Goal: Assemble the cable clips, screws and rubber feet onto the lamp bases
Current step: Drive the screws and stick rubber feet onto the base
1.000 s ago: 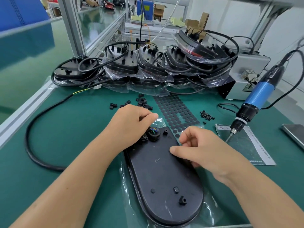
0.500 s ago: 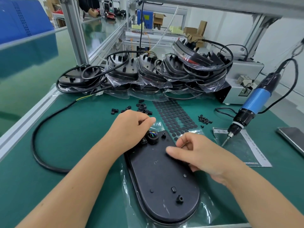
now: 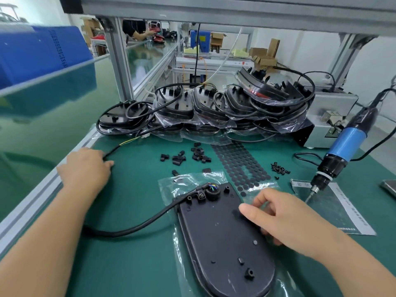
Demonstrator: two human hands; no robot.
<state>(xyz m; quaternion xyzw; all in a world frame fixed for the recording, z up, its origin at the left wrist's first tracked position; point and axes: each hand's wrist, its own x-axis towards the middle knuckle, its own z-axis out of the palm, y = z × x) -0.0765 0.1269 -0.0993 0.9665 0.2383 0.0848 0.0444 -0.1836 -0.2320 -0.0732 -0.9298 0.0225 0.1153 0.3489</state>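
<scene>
A black oval lamp base (image 3: 214,243) lies underside up on a clear plastic bag at the front of the green mat. Its black cable (image 3: 132,229) leaves the top left corner under a screwed clip (image 3: 201,195) and loops left. My left hand (image 3: 85,168) is far left by the table edge, closed over that cable. My right hand (image 3: 285,219) grips the base's right edge, thumb on top. Loose cable clips (image 3: 192,156), a sheet of rubber feet (image 3: 240,161) and a small heap of screws (image 3: 280,169) lie behind the base.
A blue electric screwdriver (image 3: 342,151) hangs at the right, tip over a printed sheet (image 3: 334,211). Bagged lamp bases (image 3: 214,108) with cables are stacked along the back. A grey machine (image 3: 330,116) stands back right. An aluminium rail (image 3: 32,200) edges the left.
My left hand left the clip at the top of the base and moved out left onto the cable. The clip and cable exit are now uncovered. My right hand stays on the base.
</scene>
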